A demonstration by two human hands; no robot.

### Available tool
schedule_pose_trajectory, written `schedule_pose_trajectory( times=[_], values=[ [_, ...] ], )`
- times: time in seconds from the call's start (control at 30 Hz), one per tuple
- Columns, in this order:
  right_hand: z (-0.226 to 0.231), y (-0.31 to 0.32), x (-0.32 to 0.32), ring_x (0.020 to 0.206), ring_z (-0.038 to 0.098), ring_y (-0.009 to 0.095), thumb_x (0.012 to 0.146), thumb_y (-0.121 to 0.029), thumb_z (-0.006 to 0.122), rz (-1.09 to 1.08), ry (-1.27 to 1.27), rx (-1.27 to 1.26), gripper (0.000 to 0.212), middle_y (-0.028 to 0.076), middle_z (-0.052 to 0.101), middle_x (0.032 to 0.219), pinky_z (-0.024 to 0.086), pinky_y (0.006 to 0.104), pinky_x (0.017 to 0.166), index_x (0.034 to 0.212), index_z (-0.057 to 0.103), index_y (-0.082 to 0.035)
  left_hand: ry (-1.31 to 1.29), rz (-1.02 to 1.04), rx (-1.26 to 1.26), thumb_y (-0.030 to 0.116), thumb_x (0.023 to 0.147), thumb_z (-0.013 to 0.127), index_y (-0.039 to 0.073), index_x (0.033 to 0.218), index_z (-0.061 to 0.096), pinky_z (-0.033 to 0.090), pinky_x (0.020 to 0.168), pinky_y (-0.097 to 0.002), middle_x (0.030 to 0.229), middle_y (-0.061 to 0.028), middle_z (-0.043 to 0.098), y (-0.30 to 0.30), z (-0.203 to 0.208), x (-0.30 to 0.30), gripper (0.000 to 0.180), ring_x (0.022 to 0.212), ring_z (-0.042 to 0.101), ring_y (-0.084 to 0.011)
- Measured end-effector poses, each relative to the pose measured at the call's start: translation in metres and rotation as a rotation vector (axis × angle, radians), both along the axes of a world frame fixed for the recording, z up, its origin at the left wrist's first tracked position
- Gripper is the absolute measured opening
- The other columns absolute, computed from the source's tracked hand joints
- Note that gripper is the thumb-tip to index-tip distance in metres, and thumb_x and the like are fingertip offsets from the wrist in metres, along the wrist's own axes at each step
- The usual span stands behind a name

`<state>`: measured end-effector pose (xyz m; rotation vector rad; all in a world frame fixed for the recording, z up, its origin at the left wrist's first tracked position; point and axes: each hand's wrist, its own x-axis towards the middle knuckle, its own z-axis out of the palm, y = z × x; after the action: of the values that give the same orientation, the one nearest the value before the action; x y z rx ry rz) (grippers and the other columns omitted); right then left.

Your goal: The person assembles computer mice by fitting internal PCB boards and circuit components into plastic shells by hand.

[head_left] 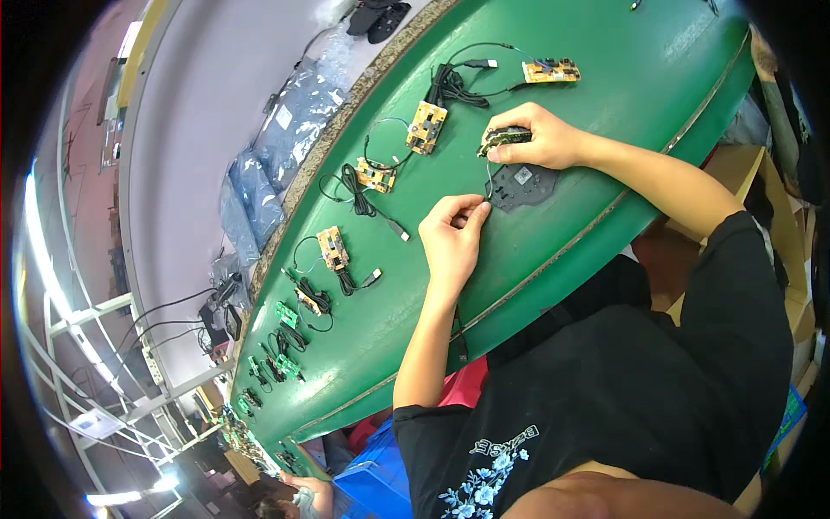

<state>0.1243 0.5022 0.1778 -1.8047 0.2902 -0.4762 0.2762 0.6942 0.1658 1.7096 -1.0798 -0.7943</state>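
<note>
Now, right hand: fingers curled closed around a small circuit board, near the dark plate.
Left hand: thumb and forefinger pinched together, seemingly on the thin wire reaching up to that board.
Dark plate: flat on the green surface, partly beneath the right hand.
Risk, from where I stand: pulling the hands apart could strain the wire's joint; the plug at the near edge might catch on clothing.

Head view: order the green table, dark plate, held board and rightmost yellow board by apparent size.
1. Green table
2. Dark plate
3. Unsure: rightmost yellow board and held board look alike, the latter partly covered.
</note>
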Motion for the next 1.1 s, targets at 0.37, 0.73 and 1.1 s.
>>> schedule_pose_trajectory(
  times=[0.37, 0.73, 1.1],
  values=[
    [0.005, 0.005, -0.003, 0.071, 0.061, 0.009, 0.088, -0.021, 0.074, 0.013, 0.045, -0.024, 0.022, 0.004, 0.068, 0.077, 0.049, 0.0278, 0.065, 0.093, 0.069, 0.0, -0.137, -0.092, -0.019, 0.002, 0.082, 0.078, -0.001, 0.091, 0.075, 0.051, 0.069, -0.03, 0.085, -0.0094, 0.071, -0.006, 0.011, -0.004, 0.011, 0.072, 0.062, -0.0181],
    [0.011, 0.005, -0.005, 0.069, 0.057, 0.011, 0.087, -0.024, 0.073, 0.007, 0.051, -0.013, 0.023, 0.006, 0.068, 0.076, 0.046, 0.0299, 0.063, 0.094, 0.071, -0.001, -0.902, -0.381, -0.199, -0.003, 0.08, 0.07, -0.004, 0.102, 0.072, 0.05, 0.073, -0.0382, 0.089, -0.0126, 0.065, -0.003, 0.026, -0.015, 0.022, 0.08, 0.061, -0.0286],
    [0.012, 0.008, -0.004, 0.076, 0.06, 0.009, 0.08, -0.017, 0.08, -0.027, 0.106, -0.056, 0.025, 0.005, 0.069, 0.082, 0.049, 0.0293, 0.071, 0.095, 0.07, 0.0, -0.963, -0.375, -0.225, 0.008, 0.085, 0.069, -0.003, 0.107, 0.07, 0.047, 0.078, -0.038, 0.095, -0.0089, 0.063, 0.007, 0.025, -0.015, 0.025, 0.087, 0.06, -0.0247]
  ],
)
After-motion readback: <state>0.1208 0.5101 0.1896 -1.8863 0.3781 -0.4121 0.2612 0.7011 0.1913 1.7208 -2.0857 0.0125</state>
